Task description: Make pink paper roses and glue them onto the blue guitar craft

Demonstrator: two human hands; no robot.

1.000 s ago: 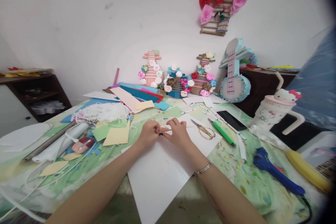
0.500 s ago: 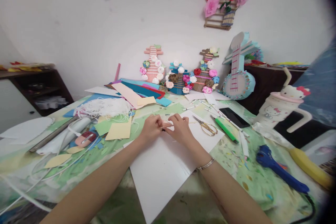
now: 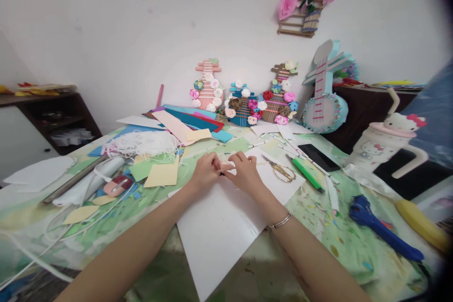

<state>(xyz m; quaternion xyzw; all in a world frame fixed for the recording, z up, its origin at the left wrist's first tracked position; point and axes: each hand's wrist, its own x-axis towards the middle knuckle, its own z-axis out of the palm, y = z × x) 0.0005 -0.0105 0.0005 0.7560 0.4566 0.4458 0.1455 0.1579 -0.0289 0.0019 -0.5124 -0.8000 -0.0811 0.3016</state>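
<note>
Fingertip to fingertip, my left hand [image 3: 205, 170] and my right hand [image 3: 245, 171] meet above a white sheet [image 3: 219, 226]. Both are closed in a pinch on a small pale pink piece [image 3: 227, 166], mostly hidden by the fingers; its material is hard to make out. A tiny dark spot shows just under the fingertips. Gold-handled scissors [image 3: 283, 172] lie on the sheet, right of my right hand. Beyond them is a green utility knife [image 3: 307, 174]. Left of my left hand are cream paper pieces [image 3: 161, 174].
A tangle of white cord [image 3: 143, 144] lies at the left, near a power cable. Flower-covered paper lutes [image 3: 242, 108] lean on the wall. A phone [image 3: 318, 157], a tumbler [image 3: 380, 144] and a blue glue gun [image 3: 384, 231] are at the right.
The view has shifted slightly, so the surroundings sit a little farther right. Both hands stay together at the same spot, and more of the pale pink piece shows between the fingers.
</note>
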